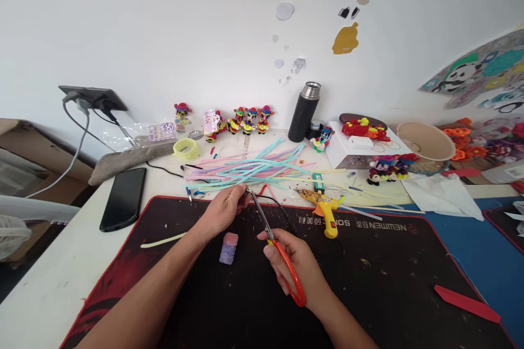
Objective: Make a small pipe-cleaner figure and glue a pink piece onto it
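Observation:
My right hand (297, 264) is closed round the red handles of a pair of scissors (264, 218), whose blades point away from me and up to the left. Close by the scissor tips, my left hand (227, 207) is pinched shut; what lies between its fingers is too small to make out. A small ribbed block of pink and purple pipe cleaner (228, 248) lies on the black desk mat (229, 311) between my forearms. One pale yellow pipe cleaner (164, 240) sticks out from beside my left forearm. Beyond my hands spreads a pile of pastel pipe cleaners (249, 166).
A yellow glue gun (327, 215) rests right of the scissors. Black phone (123, 199) and yellow tape roll (186, 149) are on the left. Several small figures (250, 121) and a black flask (303, 114) stand by the wall. A red strip (466, 304) lies far right.

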### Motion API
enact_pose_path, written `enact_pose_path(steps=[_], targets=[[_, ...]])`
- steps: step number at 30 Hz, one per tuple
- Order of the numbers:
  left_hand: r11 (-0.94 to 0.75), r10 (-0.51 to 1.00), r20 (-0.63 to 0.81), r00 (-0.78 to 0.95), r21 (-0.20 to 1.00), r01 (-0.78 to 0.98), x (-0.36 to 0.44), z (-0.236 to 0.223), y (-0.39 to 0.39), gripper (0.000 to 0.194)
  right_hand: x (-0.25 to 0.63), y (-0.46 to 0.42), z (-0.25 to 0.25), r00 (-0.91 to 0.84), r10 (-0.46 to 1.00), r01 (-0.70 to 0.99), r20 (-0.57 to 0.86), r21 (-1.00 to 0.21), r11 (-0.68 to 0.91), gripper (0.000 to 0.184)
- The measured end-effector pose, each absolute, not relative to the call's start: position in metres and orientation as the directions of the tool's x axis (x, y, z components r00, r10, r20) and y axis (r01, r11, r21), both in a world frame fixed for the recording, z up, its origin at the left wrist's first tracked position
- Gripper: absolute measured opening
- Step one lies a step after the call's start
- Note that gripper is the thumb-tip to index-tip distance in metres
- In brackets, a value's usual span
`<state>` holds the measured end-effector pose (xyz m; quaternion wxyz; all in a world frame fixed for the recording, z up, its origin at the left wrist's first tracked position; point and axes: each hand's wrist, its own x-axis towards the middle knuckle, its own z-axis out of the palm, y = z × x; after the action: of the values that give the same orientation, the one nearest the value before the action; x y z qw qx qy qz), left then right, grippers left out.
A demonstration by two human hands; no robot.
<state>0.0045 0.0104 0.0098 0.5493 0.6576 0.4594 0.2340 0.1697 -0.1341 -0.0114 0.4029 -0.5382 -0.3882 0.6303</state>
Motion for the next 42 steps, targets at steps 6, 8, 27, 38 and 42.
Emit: enact_pose_path(steps=[6,8,27,38,42], targets=[[0.019,0.862,-0.193,0.469,0.937,0.35,0.0033,0.0094,0.0102,0.044,0.1693,-0.1334,-0.0094,-0.09,0.923,-0.096,-0.374,-0.919,-0.382,0.072],[-0.002,0.864,-0.177,0.471,0.935,0.355,0.0035,0.0095,0.0093,0.042,0.1693,-0.1334,-0.009,-0.089,0.923,-0.093,-0.375,-0.919,-0.383,0.071],[0.117,0.906,-0.168,0.388,0.981,0.152,-0.0001,0.0102,0.0155,0.055,0.1715,-0.1343,-0.0081,-0.058,0.927,-0.139,-0.371,-0.916,-0.376,0.071],[0.092,0.909,-0.159,0.385,0.978,0.186,0.0004,0.0108,0.015,0.055,0.1703,-0.1334,-0.0068,-0.054,0.928,-0.139,-0.37,-0.917,-0.374,0.071],[0.069,0.904,-0.149,0.4,0.976,0.207,0.0,0.0112,0.015,0.055,0.1704,-0.1339,-0.0072,-0.052,0.926,-0.133,-0.373,-0.917,-0.377,0.07]])
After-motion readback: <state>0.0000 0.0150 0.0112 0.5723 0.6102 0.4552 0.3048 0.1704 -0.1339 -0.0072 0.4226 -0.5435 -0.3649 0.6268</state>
